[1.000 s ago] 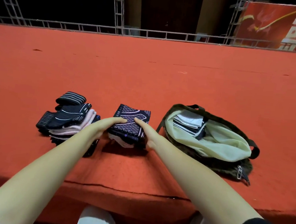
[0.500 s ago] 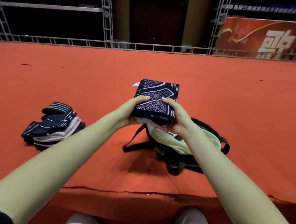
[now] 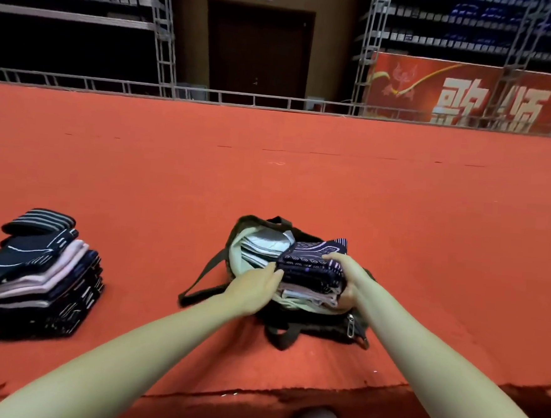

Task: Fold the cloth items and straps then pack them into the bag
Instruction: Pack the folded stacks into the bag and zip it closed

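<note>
Nearest, both forearms reach over the frayed near edge of the red-carpeted surface [image 3: 171, 182]. The left hand [image 3: 251, 288] lies with fingers fairly straight, fingertips pressing the left side of a folded stack [image 3: 312, 270] of dark patterned and pale cloth; it curls round nothing. The right hand [image 3: 344, 275] grips the stack's right side, fingers over the top and thumb seemingly beneath.

The stack sits in the mouth of the open dark bag [image 3: 311, 329], near the middle of the near edge, half in and resting against pale folded items [image 3: 265, 245] already inside.

This looks like the packing step. The next move probably calls for easing the stack deeper without letting its layers splay, then releasing it.

Toward the left edge, well apart from the bag, 1 pile of folded cloths and straps [image 3: 35, 273] waits unpacked.
</note>
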Demonstrator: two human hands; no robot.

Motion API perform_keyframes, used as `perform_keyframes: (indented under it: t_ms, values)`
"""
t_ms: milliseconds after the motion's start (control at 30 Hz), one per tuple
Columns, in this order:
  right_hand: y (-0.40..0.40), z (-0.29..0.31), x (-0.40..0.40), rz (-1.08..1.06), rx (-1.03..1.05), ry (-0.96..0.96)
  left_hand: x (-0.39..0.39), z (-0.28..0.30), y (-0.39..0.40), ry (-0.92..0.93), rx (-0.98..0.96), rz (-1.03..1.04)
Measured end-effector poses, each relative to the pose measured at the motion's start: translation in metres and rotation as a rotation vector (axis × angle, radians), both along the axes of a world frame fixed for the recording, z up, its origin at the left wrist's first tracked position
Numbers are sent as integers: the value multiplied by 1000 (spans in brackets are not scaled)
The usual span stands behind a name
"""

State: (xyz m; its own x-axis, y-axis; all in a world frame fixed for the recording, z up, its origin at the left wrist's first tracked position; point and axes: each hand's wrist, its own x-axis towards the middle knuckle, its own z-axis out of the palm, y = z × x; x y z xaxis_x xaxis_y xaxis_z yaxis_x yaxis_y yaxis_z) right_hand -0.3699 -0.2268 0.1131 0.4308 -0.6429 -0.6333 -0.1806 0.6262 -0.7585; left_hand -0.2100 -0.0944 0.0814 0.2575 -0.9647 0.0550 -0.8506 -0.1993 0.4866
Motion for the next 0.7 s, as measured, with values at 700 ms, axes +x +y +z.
perform_keyframes:
  t_ms: [700]
  values:
    - [21,-50,-34,-47,-1361,658,-22,2,-48,-181,-364,-171]
